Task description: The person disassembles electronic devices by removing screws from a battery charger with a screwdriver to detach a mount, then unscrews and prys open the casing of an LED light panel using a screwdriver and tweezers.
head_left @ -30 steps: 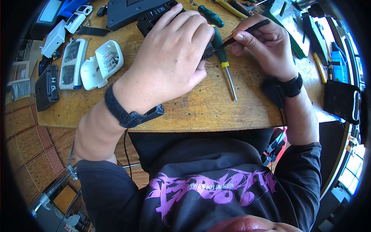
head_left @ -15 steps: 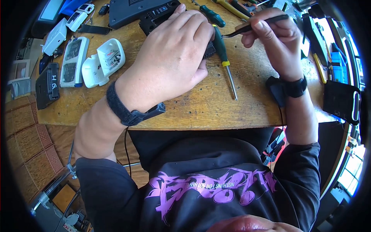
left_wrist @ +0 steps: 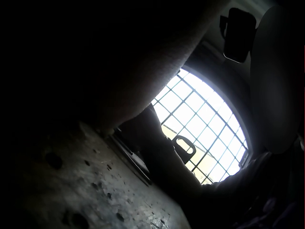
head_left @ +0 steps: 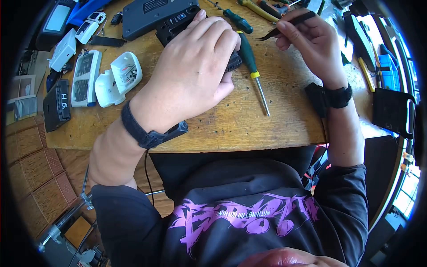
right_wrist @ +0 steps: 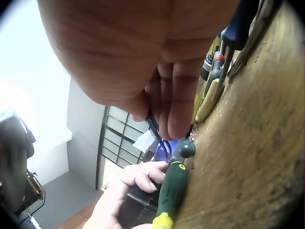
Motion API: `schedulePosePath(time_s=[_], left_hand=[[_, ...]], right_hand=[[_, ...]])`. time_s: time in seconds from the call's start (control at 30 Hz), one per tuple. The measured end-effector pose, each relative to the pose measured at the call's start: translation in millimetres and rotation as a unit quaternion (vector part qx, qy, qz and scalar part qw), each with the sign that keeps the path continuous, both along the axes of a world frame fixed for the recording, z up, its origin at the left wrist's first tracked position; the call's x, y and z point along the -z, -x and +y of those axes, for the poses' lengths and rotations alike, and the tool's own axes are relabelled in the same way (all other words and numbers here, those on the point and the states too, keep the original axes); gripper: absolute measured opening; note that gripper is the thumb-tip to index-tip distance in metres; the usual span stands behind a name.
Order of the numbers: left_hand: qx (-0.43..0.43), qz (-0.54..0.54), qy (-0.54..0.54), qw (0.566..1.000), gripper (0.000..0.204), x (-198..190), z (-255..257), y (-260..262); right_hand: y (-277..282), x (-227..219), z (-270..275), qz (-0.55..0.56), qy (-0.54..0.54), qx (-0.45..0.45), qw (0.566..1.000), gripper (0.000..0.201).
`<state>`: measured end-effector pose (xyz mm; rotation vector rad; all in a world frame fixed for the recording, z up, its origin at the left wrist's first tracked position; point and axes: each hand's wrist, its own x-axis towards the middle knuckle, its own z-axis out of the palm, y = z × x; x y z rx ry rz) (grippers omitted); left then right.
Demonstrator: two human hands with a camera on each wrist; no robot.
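The small black device (head_left: 231, 60) was dark and boxy, and most of it was hidden under the left hand (head_left: 195, 66). Only one corner stuck out, just beside the green screwdriver (head_left: 249, 62). It sat on the wooden workbench (head_left: 231, 120), touching the left side of the screwdriver's handle.

The head view showed both hands from above. The left hand lay over the device with its fingers bent down around it, holding it in place. The right hand (head_left: 309, 38) was up past the far end of the screwdriver and pinched black tweezers (head_left: 284, 26) between thumb and fingers. The tweezer tips pointed toward the device but did not touch it.

The right wrist view showed things from low down by the bench. There the screwdriver (right_wrist: 172, 191) showed a green handle with a yellow ring, and the left hand (right_wrist: 126, 191) held the device (right_wrist: 138, 205) right beside it. The thin tweezers (right_wrist: 159, 136) poked out under the right hand's fingers (right_wrist: 178, 102). The left wrist view was very dark, so the hand could not be made out there; only the bench top (left_wrist: 71, 191) and a bright barred window (left_wrist: 205, 129) showed.

Well to the left of the screwdriver lay an open white case (head_left: 118, 78) and a white gadget (head_left: 84, 78).
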<state>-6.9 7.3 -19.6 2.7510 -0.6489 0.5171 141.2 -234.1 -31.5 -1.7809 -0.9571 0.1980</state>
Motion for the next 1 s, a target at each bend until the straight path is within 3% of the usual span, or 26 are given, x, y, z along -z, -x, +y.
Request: schedulePosePath(time_s=[0.23,0.33,0.53,0.6,0.73,1.0], left_hand=[[-0.002,0.009,-0.005,1.0,0.046,-2,-1,0],[-0.004,0.011,-0.007,1.0,0.047,-3,-2,0],[0.001,0.017,-0.011,1.0,0.045,-5,-2,-1],[0.001,0.015,-0.014,1.0,0.045,-4,-2,-1],[-0.003,0.015,-0.023,1.0,0.044,-4,-2,-1],[0.0,0.005,-0.025,1.0,0.044,-4,-3,-1]], right_hand=[[8,-1,8,-0.003,-0.029,0.028,0.999,0.021],[16,-13,15,0.001,-0.062,0.102,0.993,0.021],[16,-26,11,0.072,0.016,0.159,0.985,0.016],[4,-7,1,-0.033,0.069,0.082,0.994,0.023],[8,-11,1,-0.178,0.148,0.085,0.969,0.034],[14,-12,7,-0.186,0.158,0.116,0.963,0.034]])
